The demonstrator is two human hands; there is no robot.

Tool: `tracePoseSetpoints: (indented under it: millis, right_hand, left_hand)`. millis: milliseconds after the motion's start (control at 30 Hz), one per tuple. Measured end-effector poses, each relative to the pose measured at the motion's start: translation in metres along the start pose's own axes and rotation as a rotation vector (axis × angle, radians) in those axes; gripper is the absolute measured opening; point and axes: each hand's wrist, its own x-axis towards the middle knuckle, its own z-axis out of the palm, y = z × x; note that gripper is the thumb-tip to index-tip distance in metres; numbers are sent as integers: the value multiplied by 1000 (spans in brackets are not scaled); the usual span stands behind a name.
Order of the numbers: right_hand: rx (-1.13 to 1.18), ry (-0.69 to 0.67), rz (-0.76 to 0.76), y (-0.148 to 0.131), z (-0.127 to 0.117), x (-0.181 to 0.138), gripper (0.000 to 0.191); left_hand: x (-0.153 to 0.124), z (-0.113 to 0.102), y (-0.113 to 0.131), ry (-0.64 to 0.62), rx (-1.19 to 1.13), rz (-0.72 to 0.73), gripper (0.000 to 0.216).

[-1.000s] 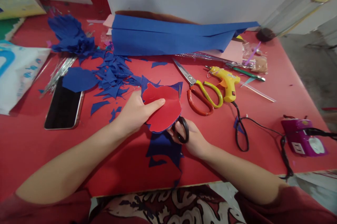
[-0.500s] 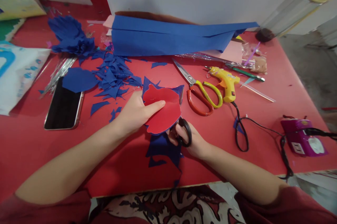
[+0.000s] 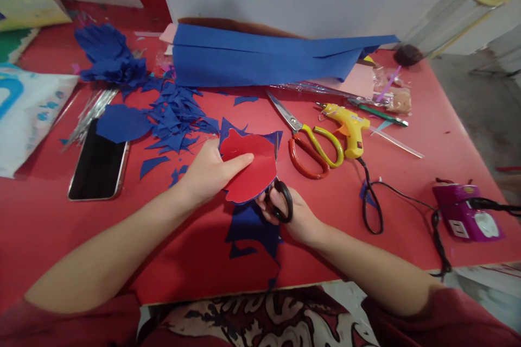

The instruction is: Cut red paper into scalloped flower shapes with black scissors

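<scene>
My left hand [image 3: 211, 170] grips a red petal-shaped paper template [image 3: 254, 173] laid over blue paper [image 3: 228, 128], the thumb pressed flat on the red face. Blue corners stick out past the template's upper edge. My right hand [image 3: 295, 216] is closed on black-handled scissors [image 3: 285, 203], whose blades point up along the template's right edge, at the blue paper. Fingers and paper partly hide the blades. Below the hands, cut blue paper offcuts [image 3: 252, 225] hang or lie near the table's front edge; which of these, I cannot tell.
Red-and-yellow-handled scissors [image 3: 315, 151] and a yellow glue gun [image 3: 348, 124] lie to the right, its cord running toward a purple power socket [image 3: 468, 214]. Blue scraps [image 3: 175, 113], a blue petal [image 3: 124, 123] and a phone [image 3: 99, 165] lie left. Blue sheets [image 3: 260, 59] rest behind.
My right hand and the black-handled scissors have shifted slightly left and up along the template's edge. My left hand keeps its hold, with the paper barely moved.
</scene>
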Motion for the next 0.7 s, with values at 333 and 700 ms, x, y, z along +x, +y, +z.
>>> tracePoseSetpoints:
  millis: [333, 700]
  right_hand:
    - [-93, 40, 30, -1, -1, 1, 55]
    - [-79, -129, -71, -2, -1, 0, 56]
  left_hand:
    - [2, -4, 3, 1, 143, 115, 17]
    - [0, -20, 16, 17, 296, 123, 21]
